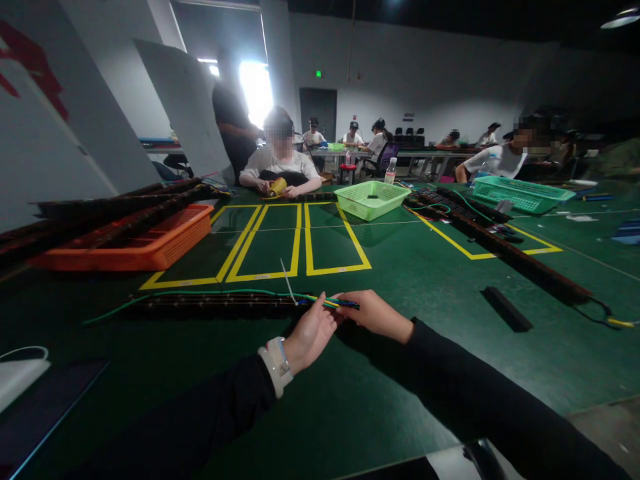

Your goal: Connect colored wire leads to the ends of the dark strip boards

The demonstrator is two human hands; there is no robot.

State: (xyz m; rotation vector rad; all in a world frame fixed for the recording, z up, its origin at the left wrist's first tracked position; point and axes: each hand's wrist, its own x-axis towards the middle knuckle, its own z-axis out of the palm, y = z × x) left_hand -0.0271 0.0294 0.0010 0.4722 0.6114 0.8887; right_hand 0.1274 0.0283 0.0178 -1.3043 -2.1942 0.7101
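Note:
A bundle of blue, yellow and green wires (330, 302) comes off the right end of a long dark strip (215, 305) lying on the green table. My left hand (313, 331) is closed round the bundle with thumb on top. Close beside it, my right hand (373, 311) pinches the same wires near their dark blue ends. Just left of my fingers, a white cable tie (289, 283) loops the bundle, its loose tail sticking up. One long green wire (200, 292) runs along the strip and past its left end.
An orange basket (185, 237) carries more dark strips at left. A light green basket (373, 200) and a teal basket (523, 193) stand farther back. Yellow tape (263, 275) marks the table. A short black bar (507, 309) lies at right. Across the table a person (280, 160) holds a yellow roll.

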